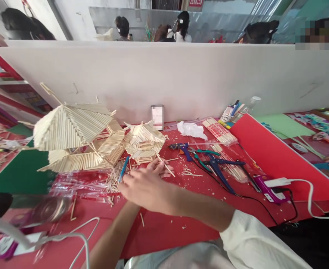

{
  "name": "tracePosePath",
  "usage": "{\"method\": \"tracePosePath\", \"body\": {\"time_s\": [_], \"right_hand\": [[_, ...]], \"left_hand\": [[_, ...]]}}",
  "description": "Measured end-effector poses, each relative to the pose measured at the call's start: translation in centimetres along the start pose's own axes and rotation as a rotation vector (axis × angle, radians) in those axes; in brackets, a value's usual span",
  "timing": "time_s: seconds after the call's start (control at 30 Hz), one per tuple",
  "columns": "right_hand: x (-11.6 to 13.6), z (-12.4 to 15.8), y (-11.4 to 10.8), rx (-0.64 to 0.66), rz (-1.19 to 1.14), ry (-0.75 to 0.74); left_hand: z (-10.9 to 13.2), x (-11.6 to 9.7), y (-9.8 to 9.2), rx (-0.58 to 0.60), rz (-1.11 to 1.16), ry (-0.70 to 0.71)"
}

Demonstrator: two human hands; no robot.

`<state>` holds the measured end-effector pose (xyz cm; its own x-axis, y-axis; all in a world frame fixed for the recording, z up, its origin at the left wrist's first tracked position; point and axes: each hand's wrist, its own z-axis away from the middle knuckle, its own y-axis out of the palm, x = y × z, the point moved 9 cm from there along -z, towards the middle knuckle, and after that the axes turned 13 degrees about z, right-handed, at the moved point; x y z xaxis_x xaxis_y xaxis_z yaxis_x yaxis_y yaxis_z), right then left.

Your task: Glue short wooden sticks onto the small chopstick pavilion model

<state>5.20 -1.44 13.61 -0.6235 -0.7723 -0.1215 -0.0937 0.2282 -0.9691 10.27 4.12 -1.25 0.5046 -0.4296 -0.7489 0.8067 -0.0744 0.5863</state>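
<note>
Left hand (161, 170) pinched a stick (168, 169) by the small model's (144, 142) near right edge; right hand (144, 187) crossed over beside the blue pen (124, 169), grip unclear. Steady fingers seemed vital!

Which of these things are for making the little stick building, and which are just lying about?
Probably for the job:
little stick building
thin stick
packed sticks
glue gun

Probably just lying about:
crumpled white sheet
clear jar
pale green sheet
</note>
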Motion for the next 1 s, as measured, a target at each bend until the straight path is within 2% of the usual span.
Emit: {"method": "tracePosePath", "body": {"time_s": [0.07, 0.1, 0.17, 0.23, 0.37, 0.53, 0.6, 0.67, 0.77, 0.87, 0.97, 1.0], "right_hand": [[1.7, -3.5, 4.1, 0.086, 0.104, 0.030], [2.2, -4.9, 6.1, 0.130, 0.135, 0.031], [2.6, -6.7, 9.3, 0.188, 0.177, 0.013], [2.4, -7.6, 11.3, 0.227, 0.188, -0.015], [1.8, -8.0, 12.1, 0.188, 0.219, -0.044], [2.0, -8.0, 12.1, 0.193, 0.240, -0.074], [2.1, -7.8, 11.2, 0.160, 0.257, -0.088], [2.5, -7.4, 9.2, 0.070, 0.270, -0.113], [3.5, -5.7, 4.2, -0.156, 0.260, -0.179], [3.9, -2.3, -1.9, -0.358, 0.160, -0.207], [3.2, 2.3, -6.4, -0.363, -0.017, -0.208], [2.7, 4.0, -7.2, -0.314, -0.095, -0.215]], "left_hand": [[-0.4, 0.3, 0.8, 0.137, 0.019, -0.029], [-0.5, 0.3, 1.6, 0.253, 0.057, -0.028], [-1.1, 0.4, 1.7, 0.308, 0.074, -0.024], [-1.7, 0.5, 1.7, 0.343, 0.081, -0.015], [-2.2, 0.6, 1.7, 0.371, 0.106, -0.004], [-2.1, 0.4, 1.8, 0.336, 0.124, -0.012], [-1.9, 0.2, 2.0, 0.326, 0.135, -0.019], [-1.5, 0.1, 2.2, 0.320, 0.151, -0.041], [-1.1, 0.1, 2.5, 0.303, 0.188, -0.083], [-0.7, 0.0, 2.7, 0.285, 0.227, -0.095], [-0.4, -0.1, 2.9, 0.285, 0.256, -0.101], [-0.3, -0.1, 3.0, 0.286, 0.264, -0.106]]}}
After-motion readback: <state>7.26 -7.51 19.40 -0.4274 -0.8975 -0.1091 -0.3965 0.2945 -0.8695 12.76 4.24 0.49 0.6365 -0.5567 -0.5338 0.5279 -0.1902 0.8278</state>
